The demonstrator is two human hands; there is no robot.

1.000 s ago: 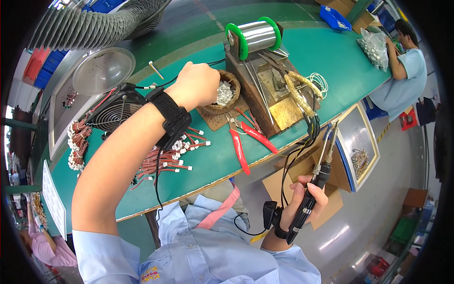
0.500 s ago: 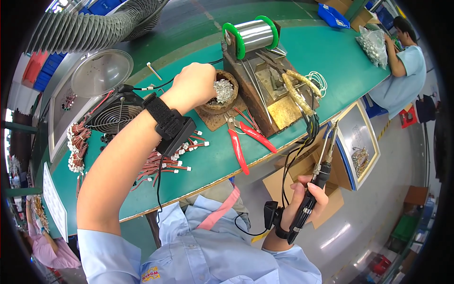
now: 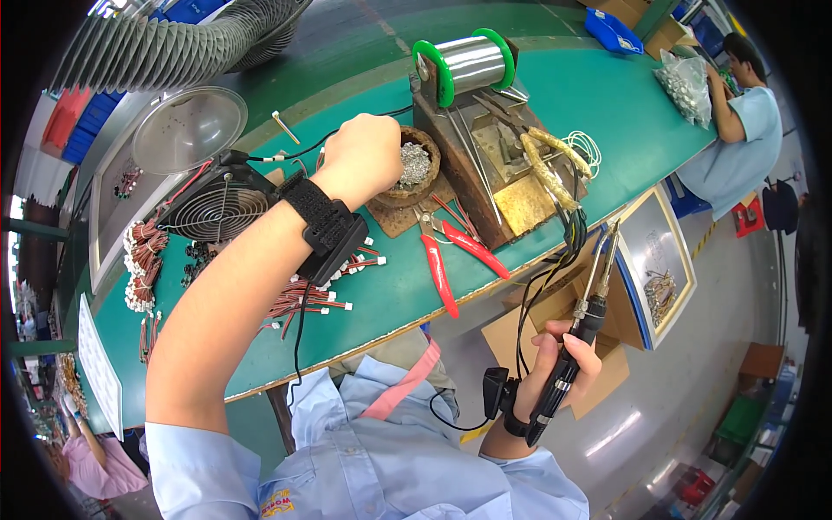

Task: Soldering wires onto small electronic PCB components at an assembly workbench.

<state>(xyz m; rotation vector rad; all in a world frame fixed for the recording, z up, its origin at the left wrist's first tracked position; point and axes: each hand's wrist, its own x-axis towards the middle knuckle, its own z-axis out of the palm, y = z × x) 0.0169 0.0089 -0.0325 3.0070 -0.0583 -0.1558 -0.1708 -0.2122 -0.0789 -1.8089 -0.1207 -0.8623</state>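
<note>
My left hand (image 3: 362,158) is closed, knuckles up, at the left rim of a round brown bowl (image 3: 426,189). Its fingertips are hidden, so what they hold cannot be seen. Silvery metal bits (image 3: 414,163) fill the bowl. Well off the table's front edge, my right hand (image 3: 555,368) grips a black soldering iron (image 3: 565,371), its metal tip pointing up and away. Red-handled cutters (image 3: 444,260) lie with their jaws against the bowl's base. Under my left wrist are several short red and dark wires with white connectors (image 3: 316,299).
A solder spool (image 3: 472,65) with green flanges tops a metal stand (image 3: 459,165) right of the bowl. Left are a black fan (image 3: 221,208) and a bundle of wires (image 3: 143,269). Black cables (image 3: 568,234) hang over the front edge. Another person (image 3: 750,139) sits far right.
My left hand and forearm have shifted slightly right, with the hand still closed by the bowl. My right hand and the soldering iron stay where they were.
</note>
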